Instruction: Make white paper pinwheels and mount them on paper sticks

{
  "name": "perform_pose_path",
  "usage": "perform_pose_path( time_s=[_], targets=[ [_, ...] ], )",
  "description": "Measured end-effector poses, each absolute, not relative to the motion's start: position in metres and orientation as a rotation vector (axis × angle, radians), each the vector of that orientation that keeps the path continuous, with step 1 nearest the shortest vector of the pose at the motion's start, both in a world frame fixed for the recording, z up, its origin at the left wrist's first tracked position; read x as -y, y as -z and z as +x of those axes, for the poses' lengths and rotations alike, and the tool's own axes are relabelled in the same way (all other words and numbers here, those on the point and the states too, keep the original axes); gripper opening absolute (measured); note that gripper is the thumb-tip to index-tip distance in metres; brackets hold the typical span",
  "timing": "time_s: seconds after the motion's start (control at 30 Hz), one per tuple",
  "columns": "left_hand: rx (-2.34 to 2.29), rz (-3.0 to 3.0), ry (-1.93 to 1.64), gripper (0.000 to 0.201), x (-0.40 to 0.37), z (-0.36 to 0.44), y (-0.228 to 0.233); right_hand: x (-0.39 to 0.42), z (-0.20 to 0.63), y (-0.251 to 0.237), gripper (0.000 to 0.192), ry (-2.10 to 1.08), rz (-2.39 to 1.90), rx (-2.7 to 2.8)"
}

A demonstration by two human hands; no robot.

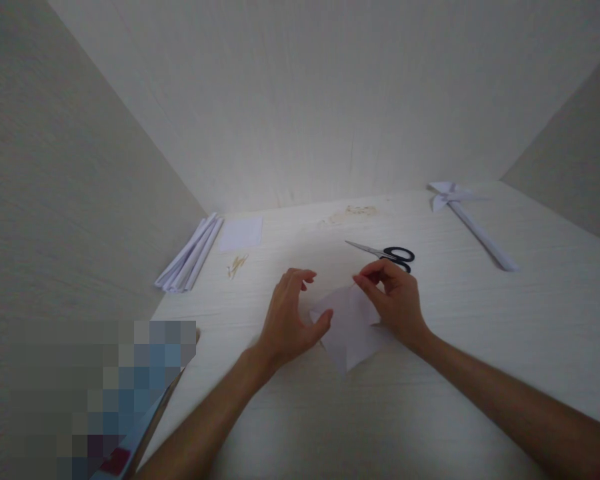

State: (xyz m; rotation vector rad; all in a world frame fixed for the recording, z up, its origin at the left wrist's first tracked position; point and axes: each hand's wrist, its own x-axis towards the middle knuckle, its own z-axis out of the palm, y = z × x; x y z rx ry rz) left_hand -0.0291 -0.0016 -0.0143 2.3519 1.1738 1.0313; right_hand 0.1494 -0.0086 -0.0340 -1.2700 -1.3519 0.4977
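A white piece of paper with cut, pointed corners lies on the table between my hands. My left hand is open beside its left edge, thumb and fingers spread apart. At the paper's upper right, my right hand is closed in a pinch. Something thin and pale may be between its fingertips, too small to make out. Just beyond the right hand lie scissors with black handles, their blades pointing left; the hand partly covers one handle loop.
Rolled white paper tubes lie at the left edge, beside a square white sheet and thin yellowish pieces. More small tan bits lie near the back wall. A paper pinwheel on a paper stick rests at right.
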Motion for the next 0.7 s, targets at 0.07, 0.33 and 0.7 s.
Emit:
perform_pose_path(
  time_s=[0.07, 0.33, 0.7],
  targets=[
    [-1.262, 2.361, -1.106, 0.03, 0.007, -0.025, 0.018, 0.007, 0.151, 0.034, 0.01, -0.465, -1.33, 1.297],
    [-0.925, 2.665, -0.905, 0.017, 0.035, -0.012, 0.016, 0.001, 0.155, 0.039, 0.01, -0.536, -1.312, 1.277],
    [-0.935, 2.694, -0.52, 0.021, 0.042, -0.018, 0.015, 0.008, 0.15, 0.031, 0.005, -0.588, -1.187, 1.563]
  ],
)
